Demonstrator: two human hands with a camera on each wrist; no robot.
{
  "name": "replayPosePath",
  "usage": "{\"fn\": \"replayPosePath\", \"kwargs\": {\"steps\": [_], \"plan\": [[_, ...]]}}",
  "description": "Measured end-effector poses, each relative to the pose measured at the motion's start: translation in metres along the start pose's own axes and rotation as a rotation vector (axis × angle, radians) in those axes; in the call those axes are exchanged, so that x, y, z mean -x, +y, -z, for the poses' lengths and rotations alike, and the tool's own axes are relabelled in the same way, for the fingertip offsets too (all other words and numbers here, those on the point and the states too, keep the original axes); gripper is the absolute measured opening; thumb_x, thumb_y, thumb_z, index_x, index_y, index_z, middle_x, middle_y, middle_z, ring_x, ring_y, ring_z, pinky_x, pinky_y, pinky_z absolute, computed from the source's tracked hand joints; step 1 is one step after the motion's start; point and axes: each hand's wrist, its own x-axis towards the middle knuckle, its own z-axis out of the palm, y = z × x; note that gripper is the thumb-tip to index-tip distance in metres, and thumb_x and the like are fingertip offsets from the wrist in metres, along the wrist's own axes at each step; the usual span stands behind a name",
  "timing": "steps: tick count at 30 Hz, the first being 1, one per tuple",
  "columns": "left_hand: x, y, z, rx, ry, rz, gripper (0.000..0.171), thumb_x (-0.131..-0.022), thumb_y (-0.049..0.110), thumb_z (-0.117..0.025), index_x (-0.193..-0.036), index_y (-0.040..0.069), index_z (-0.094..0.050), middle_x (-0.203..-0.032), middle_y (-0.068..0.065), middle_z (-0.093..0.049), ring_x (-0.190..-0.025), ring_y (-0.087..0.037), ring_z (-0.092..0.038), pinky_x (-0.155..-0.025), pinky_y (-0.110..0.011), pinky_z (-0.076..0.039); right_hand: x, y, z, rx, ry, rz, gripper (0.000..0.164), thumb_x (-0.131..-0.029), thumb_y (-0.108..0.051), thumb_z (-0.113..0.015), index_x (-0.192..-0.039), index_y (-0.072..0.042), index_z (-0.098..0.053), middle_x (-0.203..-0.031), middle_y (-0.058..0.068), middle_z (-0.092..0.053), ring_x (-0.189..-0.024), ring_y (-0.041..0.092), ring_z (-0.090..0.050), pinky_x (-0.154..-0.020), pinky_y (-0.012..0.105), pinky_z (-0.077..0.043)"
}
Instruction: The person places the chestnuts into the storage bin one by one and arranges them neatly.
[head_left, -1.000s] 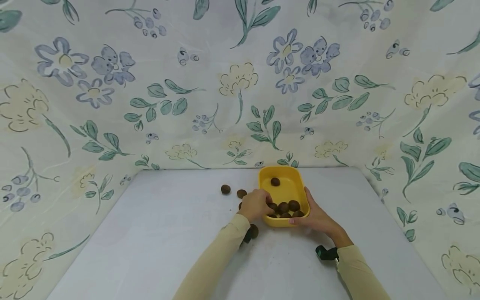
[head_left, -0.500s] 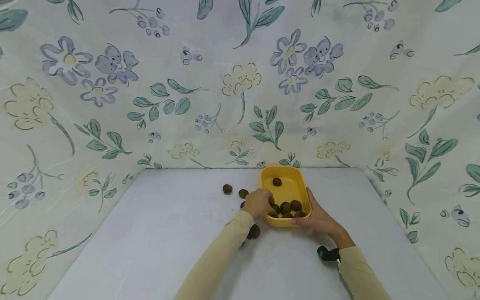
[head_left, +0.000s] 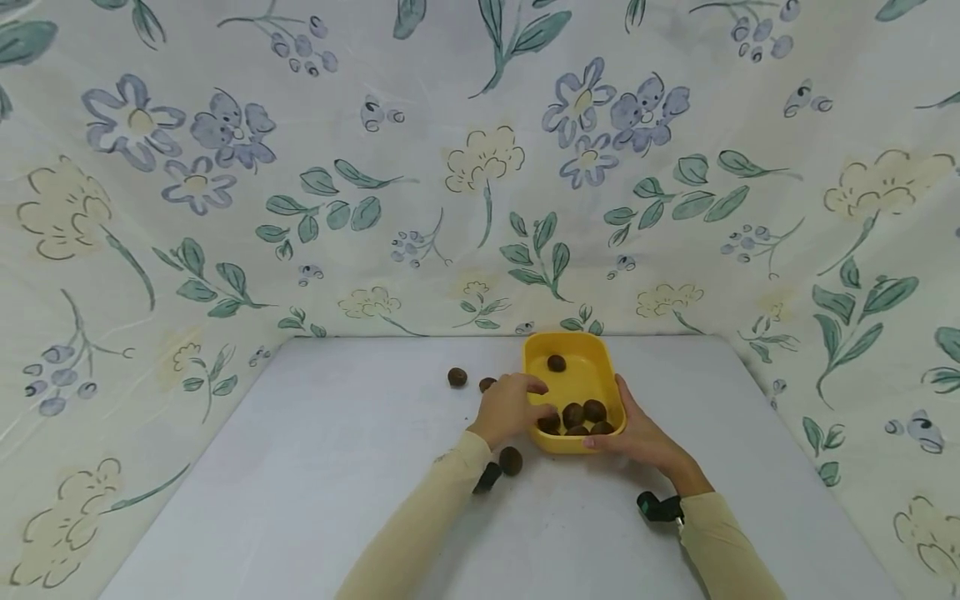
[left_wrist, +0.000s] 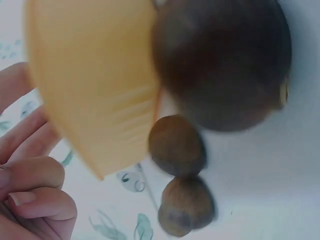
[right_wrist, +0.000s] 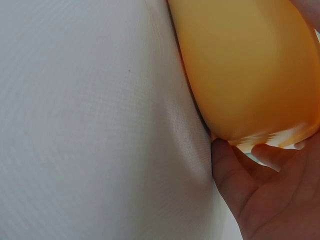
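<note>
A yellow plastic container (head_left: pixel 570 387) stands on the table with several round brown fruit-like balls (head_left: pixel 573 414) at its near end. A single brown ball (head_left: pixel 557 363) lies nearer its far end. My left hand (head_left: pixel 508 410) is over the container's left rim, thumb and fingers apart with nothing between them. Just below the thumb sits another brown ball (head_left: pixel 549 422). My right hand (head_left: pixel 637 433) grips the near right corner, thumb at the front wall and fingers along the right side. In the right wrist view, the thumb (right_wrist: pixel 230 170) touches the container's lower edge.
Outside the container, loose brown balls lie on the white table (head_left: pixel 337 467): one at the back left (head_left: pixel 457 377), one partly behind my left hand (head_left: pixel 487 384), one near my left wrist (head_left: pixel 511 461). A floral cloth (head_left: pixel 480 250) rises behind the table. Each wrist carries a dark camera (head_left: pixel 658 507).
The thumb and fingers of my left hand have spread apart, and the hand has drawn slightly left. A brown ball shows in the container below its thumb. The right hand keeps its grip.
</note>
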Motion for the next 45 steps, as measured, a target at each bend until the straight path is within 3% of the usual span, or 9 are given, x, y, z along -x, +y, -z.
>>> {"fn": "replayPosePath", "kwargs": {"steps": [5,10,18,23,32,39,45], "plan": [[0.013,-0.007,0.02,0.113,0.058,-0.004,0.039,-0.09,0.039,-0.079,-0.119,0.013,-0.077,-0.122,-0.004,-0.077,-0.125,-0.029,-0.065,-0.108,-0.048,-0.052,-0.001,0.0,0.0,0.005,0.0,0.002,0.138,-0.075,-0.053,-0.086,-0.166,-0.022,0.013,-0.175,0.017,-0.008,-0.158,0.044,-0.02,-0.123,0.07,-0.02],[0.03,-0.02,0.037,0.182,0.109,0.007,0.037,-0.091,0.036,-0.079,-0.116,0.009,-0.077,-0.112,-0.003,-0.08,-0.119,-0.031,-0.068,-0.098,-0.048,-0.057,-0.002,-0.001,0.003,0.016,-0.006,-0.013,0.139,-0.075,-0.053,-0.086,-0.165,-0.021,0.015,-0.175,0.018,-0.004,-0.16,0.045,-0.014,-0.123,0.07,-0.017],[0.059,-0.045,0.041,0.152,0.152,0.024,0.024,-0.09,0.032,-0.08,-0.105,0.013,-0.08,-0.1,0.001,-0.08,-0.108,-0.025,-0.071,-0.092,-0.046,-0.057,-0.003,-0.001,0.003,0.014,-0.018,-0.03,0.138,-0.076,-0.053,-0.084,-0.165,-0.02,0.016,-0.175,0.018,-0.002,-0.16,0.046,-0.011,-0.122,0.071,-0.016],[0.077,-0.056,0.04,0.124,0.138,0.084,0.029,-0.089,0.033,-0.08,-0.108,0.01,-0.08,-0.099,0.001,-0.08,-0.108,-0.025,-0.07,-0.086,-0.043,-0.057,-0.004,0.0,0.002,0.007,-0.018,-0.03,0.139,-0.075,-0.053,-0.085,-0.165,-0.02,0.015,-0.175,0.018,-0.002,-0.16,0.046,-0.011,-0.122,0.072,-0.016],[0.106,-0.072,0.037,0.084,0.092,0.118,0.032,-0.086,0.034,-0.082,-0.107,0.009,-0.08,-0.095,0.004,-0.08,-0.121,-0.03,-0.068,-0.094,-0.048,-0.056,-0.006,0.002,0.003,0.003,-0.021,-0.002,0.138,-0.076,-0.052,-0.086,-0.165,-0.022,0.014,-0.175,0.017,-0.004,-0.16,0.045,-0.013,-0.123,0.071,-0.016],[0.117,-0.073,0.034,0.075,0.033,0.151,0.033,-0.084,0.034,-0.084,-0.107,0.012,-0.08,-0.094,0.006,-0.08,-0.119,-0.029,-0.069,-0.087,-0.044,-0.056,-0.007,0.004,0.005,0.0,-0.02,0.001,0.138,-0.076,-0.052,-0.086,-0.165,-0.023,0.015,-0.176,0.016,-0.004,-0.16,0.044,-0.013,-0.123,0.07,-0.016],[0.12,-0.068,0.03,0.034,-0.002,0.111,0.038,-0.079,0.035,-0.087,-0.107,0.01,-0.08,-0.092,0.004,-0.079,-0.113,-0.029,-0.071,-0.085,-0.046,-0.058,-0.008,0.004,0.005,-0.003,-0.018,-0.012,0.139,-0.075,-0.053,-0.086,-0.165,-0.022,0.015,-0.175,0.017,-0.004,-0.16,0.045,-0.012,-0.122,0.071,-0.015]]}}
